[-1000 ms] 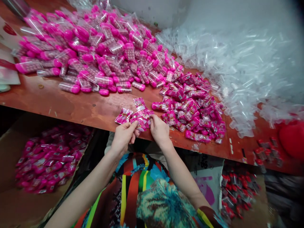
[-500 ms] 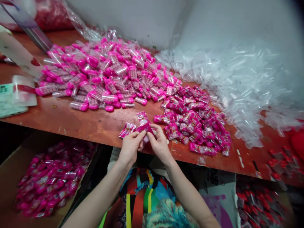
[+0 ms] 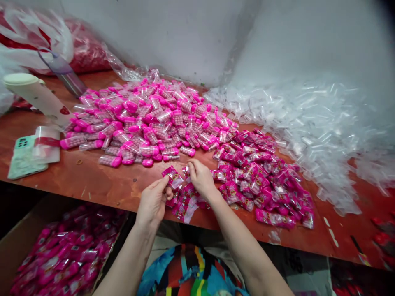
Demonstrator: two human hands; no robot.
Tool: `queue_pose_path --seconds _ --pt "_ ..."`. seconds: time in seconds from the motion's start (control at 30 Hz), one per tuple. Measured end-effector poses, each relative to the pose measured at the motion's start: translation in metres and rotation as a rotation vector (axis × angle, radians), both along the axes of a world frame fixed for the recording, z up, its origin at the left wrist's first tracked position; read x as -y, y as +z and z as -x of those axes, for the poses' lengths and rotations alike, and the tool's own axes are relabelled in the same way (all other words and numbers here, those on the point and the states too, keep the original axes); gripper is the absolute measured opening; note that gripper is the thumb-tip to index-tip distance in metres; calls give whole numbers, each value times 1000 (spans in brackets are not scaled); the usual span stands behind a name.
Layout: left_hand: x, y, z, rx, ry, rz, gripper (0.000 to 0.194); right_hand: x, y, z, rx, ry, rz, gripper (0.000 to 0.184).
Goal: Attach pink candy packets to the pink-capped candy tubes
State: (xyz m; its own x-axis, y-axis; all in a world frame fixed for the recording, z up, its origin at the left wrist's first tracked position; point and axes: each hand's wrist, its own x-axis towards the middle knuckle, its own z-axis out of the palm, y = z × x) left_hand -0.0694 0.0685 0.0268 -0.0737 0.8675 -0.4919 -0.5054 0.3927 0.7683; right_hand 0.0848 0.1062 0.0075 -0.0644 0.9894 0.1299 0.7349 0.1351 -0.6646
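My left hand [image 3: 154, 200] is closed on a bunch of pink candy packets [image 3: 182, 199] at the near edge of the reddish table [image 3: 101, 183], one packet sticking up between thumb and fingers. My right hand [image 3: 200, 177] pinches another pink packet just beside it. To the right lies a heap of wrapped pink packets [image 3: 262, 181]. Behind my hands is a big pile of clear tubes with pink caps [image 3: 148, 119] filled with candy balls.
Empty clear plastic tubes [image 3: 311, 127] are heaped at the right against the wall. A pale green phone [image 3: 23, 158], a white bottle [image 3: 37, 96] and plastic bags [image 3: 37, 37] sit at the left. Below the table, a cardboard box [image 3: 12, 246] holds pink packets.
The view has tilted up, so the table sits lower in the picture. My hands have spread slightly, the right one lifting a packet away from the bunch in the left.
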Motion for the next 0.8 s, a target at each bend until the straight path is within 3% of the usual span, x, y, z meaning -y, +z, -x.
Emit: queue_pose_path --seconds 0.17,0.3,0.43,0.53,0.6,0.7,0.8 --pt "-4 -1 8 18 30 8 33 -58 -11 2 484 -120 7 37" --pt "-4 -1 9 -53 0 -1 30 -62 -12 1 483 -104 2 36" --pt "-5 3 10 -122 -16 -143 24 -26 12 -14 69 89 -69 30" --pt "-1 3 7 -41 -140 -197 19 13 28 -23 -241 249 52 24" --pt "6 -1 3 46 -220 -143 18 36 28 -25 -460 174 160 22" --pt "25 -9 -8 170 -290 -24 19 64 12 -23 -811 -49 275 29" --pt "45 -13 -19 259 -354 53 19 83 -3 -19 -1092 -148 358 36"
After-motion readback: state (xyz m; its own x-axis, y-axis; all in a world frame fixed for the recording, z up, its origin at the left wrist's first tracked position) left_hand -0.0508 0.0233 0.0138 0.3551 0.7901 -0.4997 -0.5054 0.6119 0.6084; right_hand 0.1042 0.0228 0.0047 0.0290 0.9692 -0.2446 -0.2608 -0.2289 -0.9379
